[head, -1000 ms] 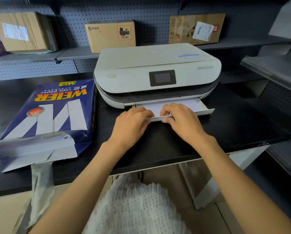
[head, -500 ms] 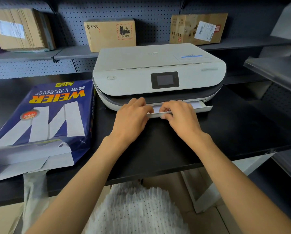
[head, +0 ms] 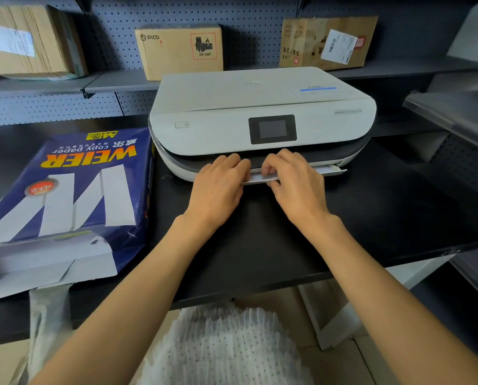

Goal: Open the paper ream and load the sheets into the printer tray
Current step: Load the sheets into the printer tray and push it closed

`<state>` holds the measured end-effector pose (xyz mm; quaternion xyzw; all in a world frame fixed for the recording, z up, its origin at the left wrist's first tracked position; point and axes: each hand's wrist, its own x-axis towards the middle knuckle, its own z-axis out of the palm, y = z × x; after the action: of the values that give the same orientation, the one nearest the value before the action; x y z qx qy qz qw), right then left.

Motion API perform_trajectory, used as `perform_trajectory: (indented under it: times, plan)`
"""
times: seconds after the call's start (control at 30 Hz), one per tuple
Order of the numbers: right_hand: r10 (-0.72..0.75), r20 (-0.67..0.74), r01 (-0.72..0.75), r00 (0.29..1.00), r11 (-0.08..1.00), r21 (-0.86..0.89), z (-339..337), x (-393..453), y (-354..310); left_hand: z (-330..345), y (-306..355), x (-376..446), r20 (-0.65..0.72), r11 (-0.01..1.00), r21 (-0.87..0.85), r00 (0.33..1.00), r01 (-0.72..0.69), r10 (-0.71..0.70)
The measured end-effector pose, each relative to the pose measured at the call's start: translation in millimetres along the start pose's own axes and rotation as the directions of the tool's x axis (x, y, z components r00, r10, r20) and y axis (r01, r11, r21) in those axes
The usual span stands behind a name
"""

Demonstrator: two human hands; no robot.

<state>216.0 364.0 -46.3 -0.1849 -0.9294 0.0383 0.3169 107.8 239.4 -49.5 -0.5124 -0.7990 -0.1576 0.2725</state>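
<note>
- Ream [head: 65,195] lies flat on the black surface [head: 385,218] at 9 o'clock of the printer [head: 260,120]. Wrapper reads "WEIER", "copy paper", big "W"; a yellow tag is too small to read. Near end flap is torn open.
- Tray [head: 329,171] is at the printer's front, almost fully in; a thin strip of white sheets [head: 263,177] shows inside.
- Left hand [head: 218,187] and right hand [head: 293,182] rest side by side on the tray front. Fingers of both are curled over the edge, pressed against it; right thumb is under the lip.
- Shelf at 12 o'clock: box [head: 179,51] marked "PICO" and "UN 3481"; two further boxes at 10 and 2 o'clock, labels unreadable.
</note>
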Motion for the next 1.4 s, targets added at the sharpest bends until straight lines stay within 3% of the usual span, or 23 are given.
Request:
perform_trajectory:
  times: [0.53,1.0,1.4]
  plan:
    - [-0.005,-0.022,0.003,1.000,0.998,-0.062,6,2,2,9,0,2,-0.063,0.999,0.049,0.998,-0.021,0.024]
    - [0.032,-0.148,-0.043,0.988,0.996,-0.073,13,3,8,13,0,3,-0.105,0.998,-0.007,0.993,0.059,-0.059]
    - [0.072,-0.140,-0.085,0.988,0.992,-0.090,13,5,8,13,2,6,-0.110,0.996,-0.054,0.991,0.075,-0.081]
